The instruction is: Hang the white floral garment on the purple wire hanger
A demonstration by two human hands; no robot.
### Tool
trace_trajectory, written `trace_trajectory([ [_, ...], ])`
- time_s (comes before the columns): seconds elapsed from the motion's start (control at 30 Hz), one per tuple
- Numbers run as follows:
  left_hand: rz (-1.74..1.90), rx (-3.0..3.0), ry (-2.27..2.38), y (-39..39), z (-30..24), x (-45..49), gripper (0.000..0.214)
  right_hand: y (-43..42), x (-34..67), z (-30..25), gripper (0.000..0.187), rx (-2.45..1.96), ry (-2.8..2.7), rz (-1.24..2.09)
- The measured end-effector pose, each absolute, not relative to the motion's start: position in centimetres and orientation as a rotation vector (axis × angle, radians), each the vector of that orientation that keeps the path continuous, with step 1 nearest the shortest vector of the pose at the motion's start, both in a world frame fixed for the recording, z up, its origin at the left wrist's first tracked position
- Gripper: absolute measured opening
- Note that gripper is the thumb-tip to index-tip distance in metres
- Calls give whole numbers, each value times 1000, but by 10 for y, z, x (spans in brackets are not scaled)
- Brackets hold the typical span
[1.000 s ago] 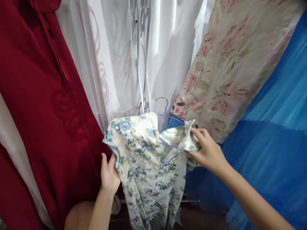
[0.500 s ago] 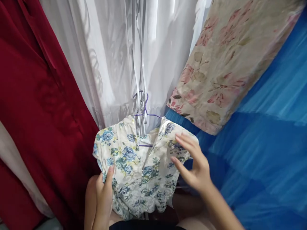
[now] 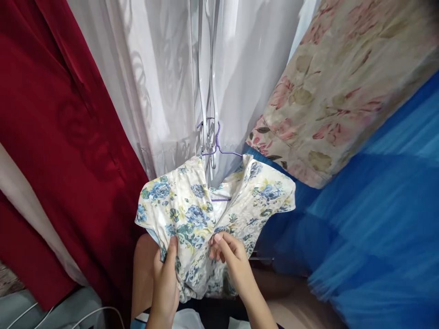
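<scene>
A white garment with blue and yellow flowers (image 3: 202, 214) hangs on a purple wire hanger (image 3: 216, 141) at the lower middle of the view. My left hand (image 3: 166, 281) grips the cloth low on its left side, thumb on the front. My right hand (image 3: 231, 265) pinches the cloth at the front middle, just below the neckline, with its fingers curled in. Both forearms rise from the bottom edge. The garment's lower part is bunched between the two hands.
A dark red garment (image 3: 58, 123) hangs at the left. White sheer curtain (image 3: 164, 77) fills the middle behind the hanger. A beige cloth with pink flowers (image 3: 329, 91) hangs at the upper right over blue fabric (image 3: 377, 219). White cables (image 3: 68, 315) lie at the bottom left.
The garment has been spread on the hanger and now faces me. My right hand moved from its right shoulder down to the front middle and closed; my left hand slid lower.
</scene>
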State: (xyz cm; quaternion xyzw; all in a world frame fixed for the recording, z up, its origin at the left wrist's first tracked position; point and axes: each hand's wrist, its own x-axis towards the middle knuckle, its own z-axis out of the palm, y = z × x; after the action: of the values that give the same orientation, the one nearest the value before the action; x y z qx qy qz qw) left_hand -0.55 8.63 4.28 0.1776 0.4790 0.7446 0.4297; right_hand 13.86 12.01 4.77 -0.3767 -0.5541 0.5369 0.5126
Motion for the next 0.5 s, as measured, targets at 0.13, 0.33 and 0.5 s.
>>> trace_trajectory([
  [0.13, 1776, 374, 1171, 81, 43, -2, 41, 112, 141, 50, 37, -856, -1294, 1299],
  [0.33, 2595, 799, 1216, 89, 27, -13, 49, 111, 146, 49, 38, -929, -1122, 1337],
  [0.5, 1765, 1568, 1348, 95, 12, 18, 21, 108, 145, 48, 40, -963, -1190, 1409],
])
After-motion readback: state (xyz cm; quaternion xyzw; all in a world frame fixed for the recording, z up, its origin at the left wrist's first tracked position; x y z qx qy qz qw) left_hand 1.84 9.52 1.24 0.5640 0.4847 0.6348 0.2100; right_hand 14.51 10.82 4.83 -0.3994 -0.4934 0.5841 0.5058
